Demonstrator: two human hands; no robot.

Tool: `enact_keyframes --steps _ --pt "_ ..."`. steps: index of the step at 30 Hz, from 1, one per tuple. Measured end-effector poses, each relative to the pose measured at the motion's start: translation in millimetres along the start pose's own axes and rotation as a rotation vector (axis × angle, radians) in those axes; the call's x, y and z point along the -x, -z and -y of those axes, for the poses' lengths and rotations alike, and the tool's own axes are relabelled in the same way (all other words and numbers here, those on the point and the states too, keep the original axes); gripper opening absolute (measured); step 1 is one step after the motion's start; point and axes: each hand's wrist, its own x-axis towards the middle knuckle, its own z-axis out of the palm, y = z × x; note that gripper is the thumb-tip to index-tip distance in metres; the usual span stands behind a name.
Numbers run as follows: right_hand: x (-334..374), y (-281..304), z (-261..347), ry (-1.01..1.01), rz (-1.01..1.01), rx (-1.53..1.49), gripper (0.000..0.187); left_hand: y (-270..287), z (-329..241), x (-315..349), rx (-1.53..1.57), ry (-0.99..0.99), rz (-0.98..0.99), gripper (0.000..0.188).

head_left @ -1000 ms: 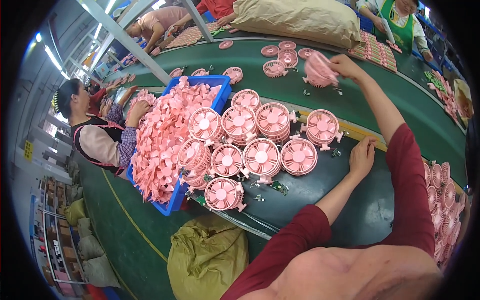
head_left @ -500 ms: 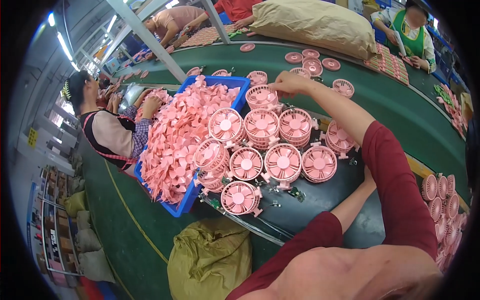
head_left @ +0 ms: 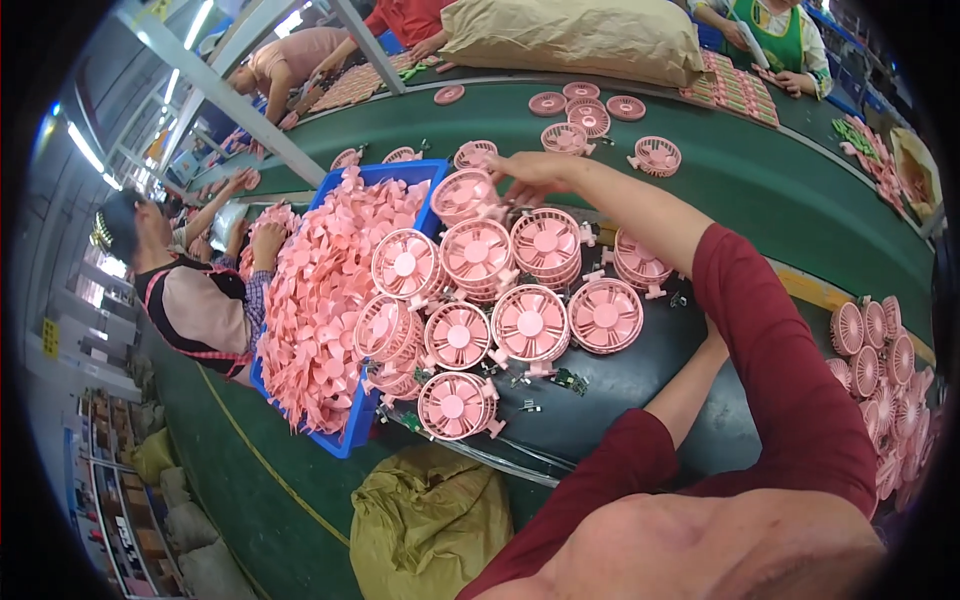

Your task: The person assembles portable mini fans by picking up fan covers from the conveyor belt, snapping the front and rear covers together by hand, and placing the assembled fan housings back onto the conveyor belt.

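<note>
Several stacks of round pink fan housings (head_left: 530,322) with pink blades inside stand on the dark work surface (head_left: 620,390). Small green circuit boards (head_left: 570,381) on wires lie among them. Across the front, my right hand (head_left: 535,178) reaches to the far stack beside the blue bin, its fingers at the rim of the top fan housing (head_left: 465,195), which tilts slightly; the fingertips are partly hidden. My left hand (head_left: 715,342) is mostly covered by my right arm, so only the wrist area shows and its fingers are hidden.
A blue bin (head_left: 436,185) heaped with pink fan blades (head_left: 335,290) stands at the left. Beyond runs a green conveyor belt (head_left: 720,130) carrying pink grilles. More housings (head_left: 880,370) are piled at right. An olive sack (head_left: 430,520) sits below. Co-workers (head_left: 205,290) work at left and behind.
The view has shifted, so the stacks now appear farther left. My right hand has opened out from a closer pinch at the same stack's rim. My left hand stays hidden.
</note>
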Motion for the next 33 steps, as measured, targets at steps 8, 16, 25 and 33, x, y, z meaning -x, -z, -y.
enact_keyframes --steps 8,16,25,33 --pt "-7 -18 -6 0.197 0.125 -0.129 0.066 -43 21 9 -0.534 -0.005 -0.11 0.054" --pt "35 99 -68 0.552 -0.562 0.665 0.043 -3 6 8 0.491 -0.143 -0.164 0.041" --pt "138 157 -154 -0.266 -0.886 0.909 0.091 68 -47 11 0.287 -0.143 -0.08 0.017" --pt "105 191 -145 0.432 -0.989 0.872 0.084 65 -41 7 0.214 -0.21 -0.125 0.015"
